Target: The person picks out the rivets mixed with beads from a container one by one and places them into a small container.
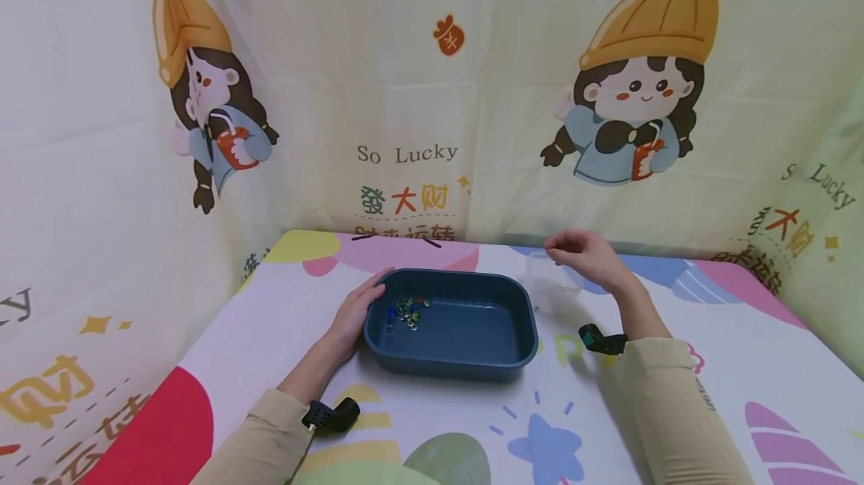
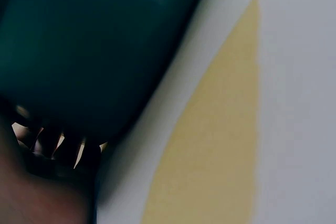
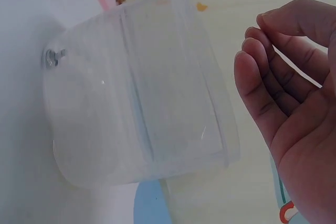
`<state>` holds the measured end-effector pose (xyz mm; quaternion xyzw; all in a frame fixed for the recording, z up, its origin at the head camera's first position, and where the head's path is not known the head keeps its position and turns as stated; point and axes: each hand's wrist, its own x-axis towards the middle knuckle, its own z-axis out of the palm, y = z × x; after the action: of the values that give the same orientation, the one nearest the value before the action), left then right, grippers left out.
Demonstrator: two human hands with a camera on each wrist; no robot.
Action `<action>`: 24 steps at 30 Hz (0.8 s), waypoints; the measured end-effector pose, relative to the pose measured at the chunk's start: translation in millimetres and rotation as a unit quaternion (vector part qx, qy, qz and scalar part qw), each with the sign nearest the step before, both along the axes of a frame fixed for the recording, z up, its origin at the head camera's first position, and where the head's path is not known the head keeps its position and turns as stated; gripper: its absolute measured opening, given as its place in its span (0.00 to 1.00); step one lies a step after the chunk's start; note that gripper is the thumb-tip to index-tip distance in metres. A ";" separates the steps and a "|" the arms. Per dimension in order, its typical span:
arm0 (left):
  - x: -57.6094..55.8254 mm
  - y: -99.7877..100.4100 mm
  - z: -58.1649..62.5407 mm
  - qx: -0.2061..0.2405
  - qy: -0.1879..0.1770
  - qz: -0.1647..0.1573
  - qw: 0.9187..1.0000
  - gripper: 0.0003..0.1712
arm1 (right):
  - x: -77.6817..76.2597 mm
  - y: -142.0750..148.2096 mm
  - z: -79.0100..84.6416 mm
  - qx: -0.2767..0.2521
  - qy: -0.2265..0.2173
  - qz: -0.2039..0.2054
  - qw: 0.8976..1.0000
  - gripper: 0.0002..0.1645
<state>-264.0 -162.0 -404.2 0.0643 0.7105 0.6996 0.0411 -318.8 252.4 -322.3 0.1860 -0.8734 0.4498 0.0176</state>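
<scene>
- Head view: the left hand (image 1: 347, 316) grips the near-left end of a dark blue rectangular plastic basin (image 1: 472, 327), thumb at the rim and fingers along the outer wall.
- The basin stands on the bench (image 1: 466, 410), extending rightward from the left hand, between the two hands.
- Just to the right of the left hand, inside the basin, lies a loose cluster of small shiny beads (image 1: 408, 311) in blue, green, red and silvery tones.
- The right hand (image 1: 590, 260) is raised, fingers curled, with thumb and index fingertips brought together; whether something tiny sits between them I cannot tell.
- Just below the right hand stands a clear plastic container (image 3: 168, 93), its lipped edge facing the hand; a few clear bits (image 3: 55, 57) lie at the far bottom corner from that hand.
- Beyond both hands hangs a printed cloth (image 1: 317, 118) with cartoon girls and lettering.
</scene>
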 end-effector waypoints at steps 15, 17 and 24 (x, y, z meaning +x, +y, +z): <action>-3.3 0.7 2.2 0.003 0.002 0.003 1.000 0.27 | 1.8 -11.6 10.0 -0.011 0.024 0.027 0.999 0.15; -3.3 0.7 2.0 0.005 0.004 0.004 1.000 0.27 | 2.7 -14.2 11.7 -0.012 0.023 0.031 0.999 0.15; 0.0 0.3 1.7 0.007 0.002 0.003 1.000 0.28 | 4.9 -25.2 16.2 -0.011 0.037 0.045 0.998 0.13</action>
<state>-264.0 -161.7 -402.5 0.0639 0.7057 0.7047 0.0369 -313.9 227.2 -306.1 0.2416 -0.8579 0.4523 0.0313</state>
